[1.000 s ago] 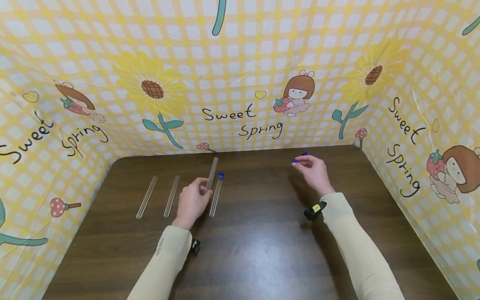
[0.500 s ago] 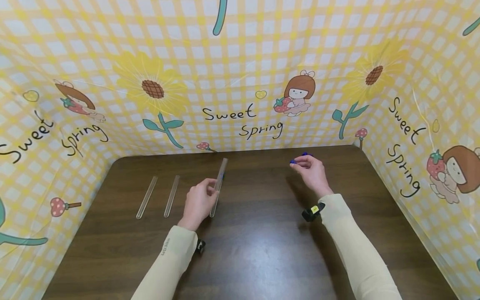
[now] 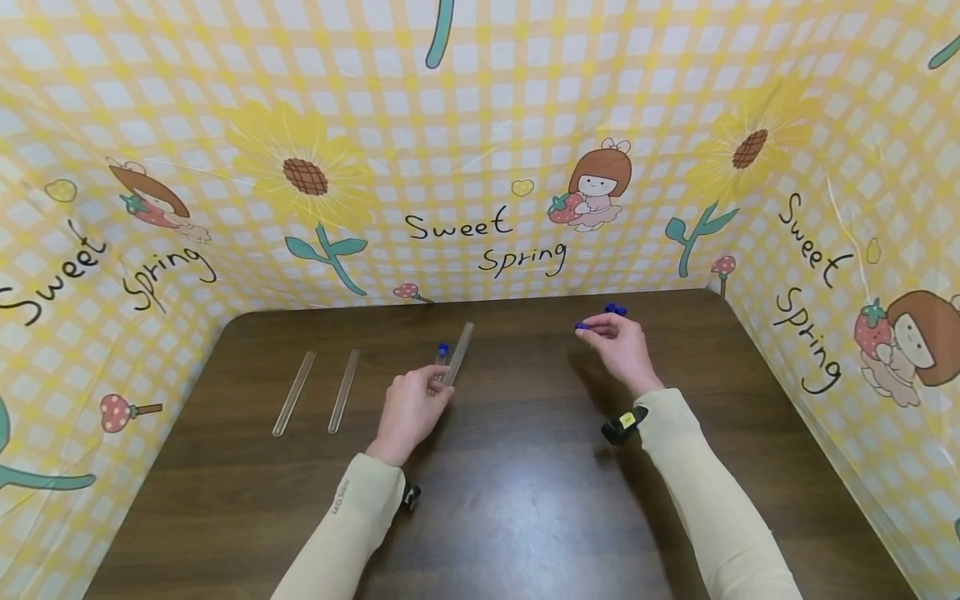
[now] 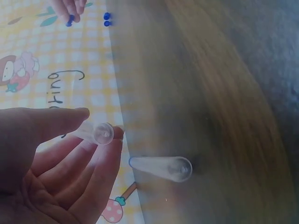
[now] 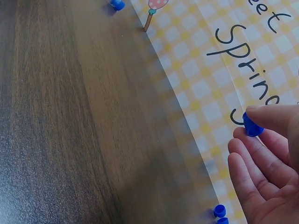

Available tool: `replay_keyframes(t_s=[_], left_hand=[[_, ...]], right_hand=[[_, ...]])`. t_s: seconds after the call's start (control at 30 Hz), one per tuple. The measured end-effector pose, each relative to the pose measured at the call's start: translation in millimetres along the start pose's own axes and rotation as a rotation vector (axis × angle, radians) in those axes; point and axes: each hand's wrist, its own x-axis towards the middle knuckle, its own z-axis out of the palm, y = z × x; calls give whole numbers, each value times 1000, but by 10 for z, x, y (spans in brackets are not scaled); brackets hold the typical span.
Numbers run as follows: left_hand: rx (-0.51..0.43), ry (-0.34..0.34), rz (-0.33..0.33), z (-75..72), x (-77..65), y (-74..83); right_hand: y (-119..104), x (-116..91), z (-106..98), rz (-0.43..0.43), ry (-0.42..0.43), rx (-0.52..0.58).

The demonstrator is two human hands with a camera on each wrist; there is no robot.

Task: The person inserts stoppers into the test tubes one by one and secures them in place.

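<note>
- Cloth [image 3: 480,125]: yellow check, "Sweet Spring" print, back and both sides, fills upper frame.
- Desk [image 3: 525,467]: dark wood grain, carries everything not in hand.
- Left hand [image 3: 412,408]: just left of lower centre. Thumb and fingers [image 4: 105,168] pinch one tube, gap narrow, only tube-wide.
- Right hand [image 3: 618,346]: right of centre, well apart from the left. Thumb and index tips pinch one cap; the other fingers lie loose, nothing in them.
- Held tube [image 3: 462,350]: between left thumb and fingers, tilted, far end up toward upper right. Round closed end faces the left wrist camera. No blue on the far end. Looks lifted off the desk.
- Capped tube [image 4: 161,168]: lying on the desk, blue cap at its far end. In the head view it's partly behind the left hand and held tube; can't tell there if anything touches.
- Bare tubes: left one [image 3: 293,395] and right one [image 3: 343,392], flat on desk left of the hand, roughly parallel, no caps.
- Held cap [image 5: 253,124]: at right fingertips, well apart from held tube.
- Loose caps [image 5: 219,211]: two, back edge of desk, just beyond right hand.
- Status, my read: 1 of 4 tubes capped. Remaining: 3 uncapped tubes, 3 caps off tubes, one of each in hand.
</note>
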Motion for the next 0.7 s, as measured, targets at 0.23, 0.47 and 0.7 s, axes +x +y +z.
replay_keyframes(t_s=[0.23,0.47,0.7], left_hand=[[-27,-42,4,63,-24,68],[-25,-95,47,125,-58,138],[12,-117,99,149,-79,156]], right_hand=[[-6,-9,21,-4,1,2],[-13,-13,54,-3,-5,12],[-43,18,118,-23,-14,25]])
